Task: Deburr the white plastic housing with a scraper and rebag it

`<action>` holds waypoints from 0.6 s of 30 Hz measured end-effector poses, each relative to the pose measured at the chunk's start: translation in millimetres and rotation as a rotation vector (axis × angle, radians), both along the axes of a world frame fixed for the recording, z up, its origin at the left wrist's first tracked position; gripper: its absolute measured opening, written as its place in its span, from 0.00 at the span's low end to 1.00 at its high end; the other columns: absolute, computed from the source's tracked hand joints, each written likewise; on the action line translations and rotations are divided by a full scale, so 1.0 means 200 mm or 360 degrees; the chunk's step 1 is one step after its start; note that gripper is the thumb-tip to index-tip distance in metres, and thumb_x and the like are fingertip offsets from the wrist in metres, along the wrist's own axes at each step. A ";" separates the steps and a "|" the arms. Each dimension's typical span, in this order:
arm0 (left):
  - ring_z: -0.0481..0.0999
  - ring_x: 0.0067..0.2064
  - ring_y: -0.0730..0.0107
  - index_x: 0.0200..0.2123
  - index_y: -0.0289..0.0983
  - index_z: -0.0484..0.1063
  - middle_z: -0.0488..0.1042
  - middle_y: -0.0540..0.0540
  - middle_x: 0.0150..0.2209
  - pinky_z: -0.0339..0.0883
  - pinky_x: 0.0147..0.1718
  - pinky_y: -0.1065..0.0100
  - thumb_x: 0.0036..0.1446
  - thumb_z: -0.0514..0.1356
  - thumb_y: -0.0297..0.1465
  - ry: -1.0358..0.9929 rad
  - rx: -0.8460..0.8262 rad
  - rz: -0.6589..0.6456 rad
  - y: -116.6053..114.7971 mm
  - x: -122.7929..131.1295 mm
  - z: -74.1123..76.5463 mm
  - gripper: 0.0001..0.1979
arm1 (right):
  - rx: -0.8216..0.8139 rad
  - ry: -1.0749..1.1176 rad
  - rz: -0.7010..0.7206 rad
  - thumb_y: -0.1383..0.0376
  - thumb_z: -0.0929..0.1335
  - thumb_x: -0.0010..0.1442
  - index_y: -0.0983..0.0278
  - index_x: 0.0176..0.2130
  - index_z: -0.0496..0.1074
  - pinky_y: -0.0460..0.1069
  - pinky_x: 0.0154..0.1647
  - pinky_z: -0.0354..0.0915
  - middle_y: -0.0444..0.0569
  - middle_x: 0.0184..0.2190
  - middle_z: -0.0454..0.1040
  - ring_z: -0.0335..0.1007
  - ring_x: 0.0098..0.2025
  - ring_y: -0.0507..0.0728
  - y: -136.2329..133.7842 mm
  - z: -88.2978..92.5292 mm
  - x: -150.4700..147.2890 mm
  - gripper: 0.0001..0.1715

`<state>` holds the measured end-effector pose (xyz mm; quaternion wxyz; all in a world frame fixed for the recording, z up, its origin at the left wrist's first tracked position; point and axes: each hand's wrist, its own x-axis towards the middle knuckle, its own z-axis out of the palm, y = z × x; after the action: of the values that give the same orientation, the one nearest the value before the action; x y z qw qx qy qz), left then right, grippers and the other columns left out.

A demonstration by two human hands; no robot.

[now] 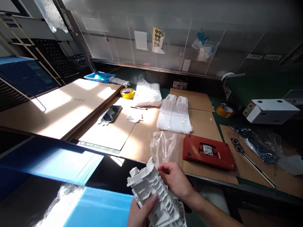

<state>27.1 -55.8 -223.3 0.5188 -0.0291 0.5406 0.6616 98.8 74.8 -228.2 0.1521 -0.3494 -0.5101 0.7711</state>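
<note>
My left hand (144, 211) grips a whitish moulded plastic part (153, 192) with many ribs and slots, tilted in front of the table's near edge. Its thumb presses on the ribbed face. At the part's upper right edge is my right hand (175, 181), its fingers curled and pinched together. Whatever those fingertips hold, if anything, is too small or hidden to make out. Just beyond that hand a clear plastic bag (164, 146) lies at the edge of the table. To its right sits a red block fixture (208, 153) with a small square metal piece (207, 149) in it.
Two pale moulded plates (175, 104) rest on a stack of clear bags (175, 121). Yellow tape rolls (127, 93) (226, 110), a phone (111, 114) and a white bundle (147, 93) lie around. Stacked cardboard (71, 104) is left; blue sheets (101, 208) lie below. A conveyor (272, 85) stands right.
</note>
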 end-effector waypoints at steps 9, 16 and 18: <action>0.79 0.43 0.55 0.60 0.25 0.64 0.77 0.32 0.48 0.75 0.43 0.60 0.47 0.77 0.39 -0.0205 -0.0263 -0.0305 -0.28 0.15 -0.22 0.43 | -0.0749 0.0070 0.0131 0.40 0.72 0.61 0.69 0.39 0.62 0.49 0.34 0.66 0.43 0.25 0.58 0.63 0.28 0.49 -0.25 -0.22 0.82 0.36; 0.75 0.48 0.59 0.59 0.28 0.63 0.75 0.36 0.50 0.71 0.47 0.66 0.46 0.74 0.47 0.0071 -0.0190 -0.0552 -0.34 0.03 -0.20 0.45 | -0.0137 -0.0211 -0.0337 0.45 0.74 0.62 0.70 0.45 0.65 0.42 0.20 0.46 0.42 0.28 0.56 0.46 0.23 0.43 -0.27 -0.23 0.87 0.32; 0.69 0.58 0.62 0.70 0.35 0.56 0.64 0.39 0.65 0.66 0.55 0.71 0.59 0.66 0.52 0.0327 0.0017 -0.1284 -0.32 -0.03 -0.17 0.45 | -0.0021 -0.0231 -0.0204 0.43 0.72 0.63 0.72 0.47 0.68 0.42 0.19 0.43 0.42 0.26 0.56 0.46 0.22 0.43 -0.23 -0.21 0.83 0.35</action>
<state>20.3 -120.1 -256.9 0.6800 0.2541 0.5541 0.4075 265.6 29.3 -270.2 0.1615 -0.4372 -0.4914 0.7357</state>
